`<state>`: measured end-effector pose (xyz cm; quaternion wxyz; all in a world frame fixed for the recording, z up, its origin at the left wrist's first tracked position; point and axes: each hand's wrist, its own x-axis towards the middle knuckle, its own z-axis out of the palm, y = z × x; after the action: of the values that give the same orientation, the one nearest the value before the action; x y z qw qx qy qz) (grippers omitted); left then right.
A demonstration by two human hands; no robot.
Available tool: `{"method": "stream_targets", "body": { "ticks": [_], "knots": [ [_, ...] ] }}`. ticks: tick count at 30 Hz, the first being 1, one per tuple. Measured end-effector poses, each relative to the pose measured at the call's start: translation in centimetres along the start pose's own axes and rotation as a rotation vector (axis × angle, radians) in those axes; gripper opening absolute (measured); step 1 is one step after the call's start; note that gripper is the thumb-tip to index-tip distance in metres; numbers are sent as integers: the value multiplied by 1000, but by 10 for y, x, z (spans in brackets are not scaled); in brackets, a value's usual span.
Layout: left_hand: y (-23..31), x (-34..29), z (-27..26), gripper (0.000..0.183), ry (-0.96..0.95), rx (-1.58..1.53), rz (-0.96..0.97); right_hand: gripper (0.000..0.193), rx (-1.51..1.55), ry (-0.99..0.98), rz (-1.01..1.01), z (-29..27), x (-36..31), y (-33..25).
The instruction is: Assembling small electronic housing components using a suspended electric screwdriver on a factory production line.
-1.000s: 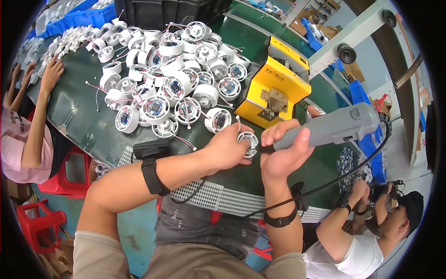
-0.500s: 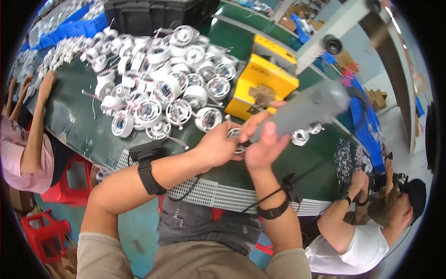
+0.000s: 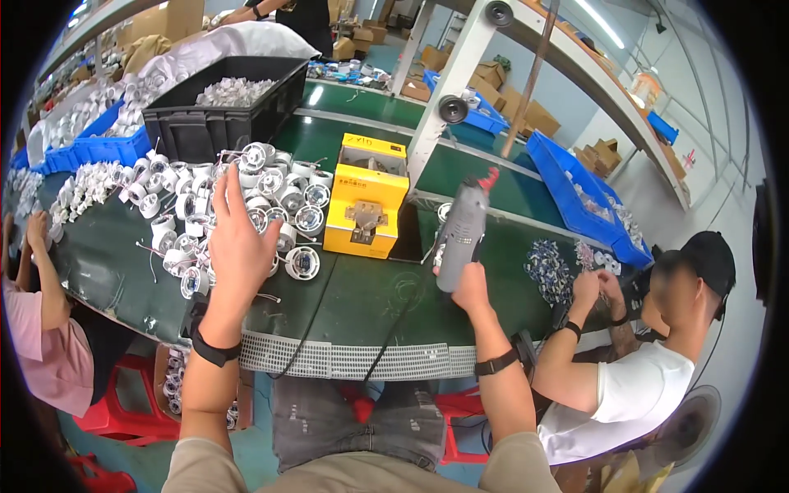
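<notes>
My left hand [image 3: 240,251] is raised over the near edge of a pile of white round housings [image 3: 271,182], its fingers spread and nothing in them. Wires trail from several of these housings, and circuit parts show inside some. My right hand [image 3: 471,287] is wrapped around the lower part of a grey electric screwdriver [image 3: 463,234], held nearly upright with a red piece at its top. Between my hands, farther back, stands a yellow screw feeder [image 3: 366,197] with a metal plate on its front. Partly hidden behind the screwdriver is a white housing [image 3: 445,213].
A black crate [image 3: 226,123] of small white parts stands behind the pile, with a blue bin [image 3: 123,148] to its left. Long blue trays [image 3: 567,181] lie at the right. Co-workers sit at both sides of the green table [image 3: 362,304]; a grey post [image 3: 448,90] rises behind the feeder.
My hands have moved apart: the left went left to the pile, open; the right took the screwdriver away from the housing between them and tipped it upright. The view has shifted.
</notes>
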<state>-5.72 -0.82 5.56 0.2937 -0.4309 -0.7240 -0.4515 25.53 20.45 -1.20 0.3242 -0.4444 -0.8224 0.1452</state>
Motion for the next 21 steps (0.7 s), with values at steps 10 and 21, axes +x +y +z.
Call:
{"method": "stream_targets", "body": {
  "ticks": [10,21],
  "knots": [
    [51,-67,22,45,-1530,-1143,-187,35,309,328,203,0,-126,-84],
    [48,-78,39,39,-1558,-1484,-327,29,282,203,-166,-6,-101,-120]
  ]
}}
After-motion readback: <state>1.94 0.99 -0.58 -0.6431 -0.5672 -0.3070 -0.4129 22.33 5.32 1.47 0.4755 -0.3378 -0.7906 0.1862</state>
